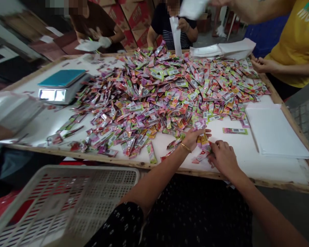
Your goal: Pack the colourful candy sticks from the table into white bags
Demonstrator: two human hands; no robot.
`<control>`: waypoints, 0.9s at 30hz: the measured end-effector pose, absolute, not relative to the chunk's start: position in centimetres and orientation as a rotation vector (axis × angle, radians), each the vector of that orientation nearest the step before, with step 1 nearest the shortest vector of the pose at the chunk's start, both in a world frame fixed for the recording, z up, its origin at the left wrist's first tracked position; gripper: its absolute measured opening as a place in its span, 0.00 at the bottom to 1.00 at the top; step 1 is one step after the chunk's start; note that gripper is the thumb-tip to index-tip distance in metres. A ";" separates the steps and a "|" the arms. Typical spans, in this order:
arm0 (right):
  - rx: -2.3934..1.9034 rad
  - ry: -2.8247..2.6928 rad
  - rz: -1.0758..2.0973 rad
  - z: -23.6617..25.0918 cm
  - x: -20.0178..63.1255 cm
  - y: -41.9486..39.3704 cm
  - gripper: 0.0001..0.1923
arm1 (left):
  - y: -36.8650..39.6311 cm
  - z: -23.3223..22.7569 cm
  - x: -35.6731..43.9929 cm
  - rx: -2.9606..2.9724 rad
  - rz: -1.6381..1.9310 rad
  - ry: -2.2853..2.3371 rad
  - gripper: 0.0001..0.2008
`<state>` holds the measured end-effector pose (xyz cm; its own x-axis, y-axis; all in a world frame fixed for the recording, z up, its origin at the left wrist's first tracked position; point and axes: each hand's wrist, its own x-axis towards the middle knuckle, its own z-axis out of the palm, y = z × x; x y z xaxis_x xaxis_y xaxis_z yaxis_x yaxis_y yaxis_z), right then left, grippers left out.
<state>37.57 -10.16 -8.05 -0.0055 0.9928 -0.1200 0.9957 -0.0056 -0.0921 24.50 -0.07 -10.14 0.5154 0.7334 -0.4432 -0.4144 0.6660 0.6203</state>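
Observation:
A big heap of small colourful sachets [159, 92] covers the white tabletop [237, 147]. My left hand [193, 137], with a gold bracelet at the wrist, rests at the heap's near edge, its fingers on a few sachets. My right hand [222, 156] lies just to the right of it, fingers curled around a small bunch of sachets [203, 147] near the table's front edge. One single sachet [235, 130] lies apart to the right.
A digital scale [60, 85] stands at the left. White bag stacks lie at right [273, 132] and at the back [221, 49]. A plastic crate [59, 202] sits below the front edge. Other people work at the back and right sides.

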 end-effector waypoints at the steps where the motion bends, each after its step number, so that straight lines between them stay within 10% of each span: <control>1: 2.090 2.182 -0.202 -8.0 37.7 -10.4 0.18 | 0.0 -10.1 23.9 0.465 0.680 0.701 0.10; 13: 2.734 2.004 -0.680 -5.3 40.5 -10.9 0.07 | -0.1 -11.6 22.4 0.583 0.668 0.683 0.13; 27: 3.355 1.235 -2.228 -6.3 41.4 -13.6 0.31 | -1.1 -10.8 23.9 0.564 0.604 0.652 0.08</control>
